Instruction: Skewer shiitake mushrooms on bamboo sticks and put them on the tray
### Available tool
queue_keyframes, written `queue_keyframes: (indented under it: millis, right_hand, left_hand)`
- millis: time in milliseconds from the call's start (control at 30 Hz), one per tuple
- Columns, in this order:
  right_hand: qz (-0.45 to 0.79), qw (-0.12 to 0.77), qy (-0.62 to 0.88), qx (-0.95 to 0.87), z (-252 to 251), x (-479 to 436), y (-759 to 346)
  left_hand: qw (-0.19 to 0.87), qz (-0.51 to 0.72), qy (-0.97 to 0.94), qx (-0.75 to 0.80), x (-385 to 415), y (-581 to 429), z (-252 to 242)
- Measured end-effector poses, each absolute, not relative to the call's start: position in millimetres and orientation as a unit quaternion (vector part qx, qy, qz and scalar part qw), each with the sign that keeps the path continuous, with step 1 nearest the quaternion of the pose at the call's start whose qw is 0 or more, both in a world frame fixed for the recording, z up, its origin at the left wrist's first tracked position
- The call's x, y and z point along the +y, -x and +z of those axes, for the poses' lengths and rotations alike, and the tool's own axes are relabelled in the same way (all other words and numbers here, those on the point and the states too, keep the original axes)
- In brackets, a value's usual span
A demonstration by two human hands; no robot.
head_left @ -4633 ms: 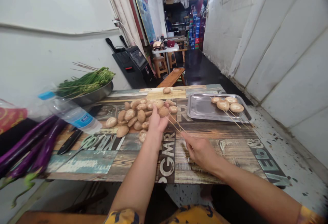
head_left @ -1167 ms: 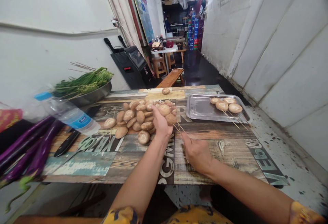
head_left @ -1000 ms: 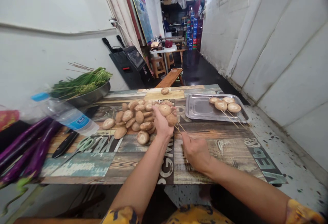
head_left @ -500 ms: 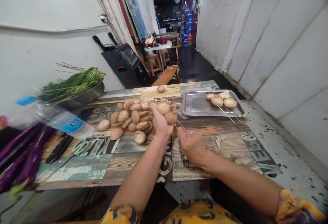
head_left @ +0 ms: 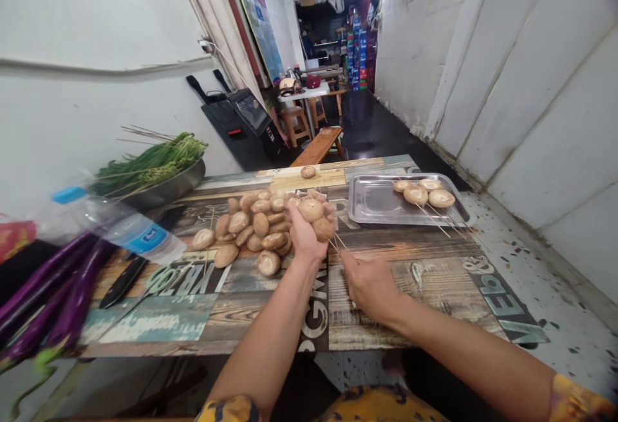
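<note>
My left hand (head_left: 306, 235) is wrapped round two brown mushrooms (head_left: 311, 210), one above the other. Thin wooden skewers (head_left: 340, 242) stick out of the lower mushroom toward me. My right hand (head_left: 369, 284) pinches the lower ends of these skewers, its fingers closed. Just left of my left hand lies a heap of loose mushrooms (head_left: 261, 222), partly hidden by that hand. To the right, a metal tray (head_left: 371, 213) holds several skewered mushrooms (head_left: 427, 193), with the skewer ends jutting over its near edge.
A lone mushroom (head_left: 308, 171) sits at the table's far side. On the left are a metal bowl of greens (head_left: 186, 177), a plastic water bottle (head_left: 125, 229), a black-handled knife (head_left: 123, 280) and purple eggplants (head_left: 77, 280). A wooden bench (head_left: 318, 145) stands beyond the table (head_left: 270, 306).
The whole view has shifted slightly. Both hands keep their grip on the mushrooms and skewers, with little visible movement between them.
</note>
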State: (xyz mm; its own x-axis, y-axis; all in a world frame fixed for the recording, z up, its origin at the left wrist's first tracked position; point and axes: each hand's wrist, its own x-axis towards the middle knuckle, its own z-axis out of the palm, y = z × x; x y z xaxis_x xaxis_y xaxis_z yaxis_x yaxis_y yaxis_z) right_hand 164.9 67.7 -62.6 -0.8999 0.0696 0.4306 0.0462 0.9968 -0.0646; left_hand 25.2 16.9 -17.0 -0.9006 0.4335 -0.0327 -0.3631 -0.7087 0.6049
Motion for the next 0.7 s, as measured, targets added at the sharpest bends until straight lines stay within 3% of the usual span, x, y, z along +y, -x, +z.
queue_keyframes:
  millis: [233,700]
  right_hand:
    - [-0.005,0.306,0.009,-0.952,-68,63,-165]
    - [0.005,0.276,0.036,-0.961,-57,69,-157]
  left_hand:
    - [0.2,0.936,-0.102,0.271,19,-33,-16]
    - [0.211,0.926,-0.098,0.297,27,-45,-18]
